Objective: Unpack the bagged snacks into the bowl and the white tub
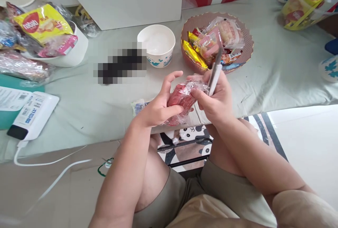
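Observation:
A red item in clear plastic wrap (182, 98) is held up over the table's front edge. My left hand (158, 106) curls around its left side, with the index finger lifted away. A knife with a white handle (215, 79) is in my right hand (219, 97), its blade pointing up and away from me. The right thumb also presses on the wrap at the item's upper right. What the red item is cannot be made out through the wrinkled plastic. A blue and white wrapper (139, 107) lies on the cloth beside my left hand.
Beyond my hands stand a white paper bowl (156, 41) and a pink ribbed bowl (249, 53) with packaged snacks. A blurred dark object (120, 64) lies to their left. Further left are a white snack container (81, 46) and a white power strip (42, 110) with a cable.

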A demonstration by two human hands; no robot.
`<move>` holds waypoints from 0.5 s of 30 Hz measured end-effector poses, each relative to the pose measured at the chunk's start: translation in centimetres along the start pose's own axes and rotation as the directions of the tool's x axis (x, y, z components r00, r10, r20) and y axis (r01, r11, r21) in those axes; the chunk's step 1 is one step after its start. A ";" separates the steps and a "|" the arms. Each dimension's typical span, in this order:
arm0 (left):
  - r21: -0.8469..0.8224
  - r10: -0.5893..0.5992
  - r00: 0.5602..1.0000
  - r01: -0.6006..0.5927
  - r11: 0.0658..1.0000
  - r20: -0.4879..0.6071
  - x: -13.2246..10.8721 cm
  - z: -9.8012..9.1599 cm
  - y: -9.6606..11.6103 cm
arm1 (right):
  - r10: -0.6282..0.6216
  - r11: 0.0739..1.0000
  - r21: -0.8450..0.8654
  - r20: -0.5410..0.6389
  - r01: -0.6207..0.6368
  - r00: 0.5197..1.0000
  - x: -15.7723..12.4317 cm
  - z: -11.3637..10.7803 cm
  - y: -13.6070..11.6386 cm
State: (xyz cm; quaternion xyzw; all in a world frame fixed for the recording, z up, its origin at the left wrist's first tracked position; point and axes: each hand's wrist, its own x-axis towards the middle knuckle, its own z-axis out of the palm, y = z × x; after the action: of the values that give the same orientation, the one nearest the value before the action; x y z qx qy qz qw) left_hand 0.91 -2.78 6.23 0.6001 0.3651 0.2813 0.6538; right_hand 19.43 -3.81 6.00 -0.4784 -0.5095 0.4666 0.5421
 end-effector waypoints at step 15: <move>0.122 0.149 0.959 -0.122 0.985 -0.240 1.6 1.5 -0.5 | 0.019 0.999 0.034 0.182 -0.025 0.983 -1.7 -0.2 0.4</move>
State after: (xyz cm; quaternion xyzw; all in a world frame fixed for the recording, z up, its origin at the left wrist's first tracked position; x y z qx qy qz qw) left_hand 3.03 -2.38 5.51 0.6176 0.4165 0.3785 0.5494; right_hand 19.60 -5.49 5.41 -0.4296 -0.5429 0.5234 0.4968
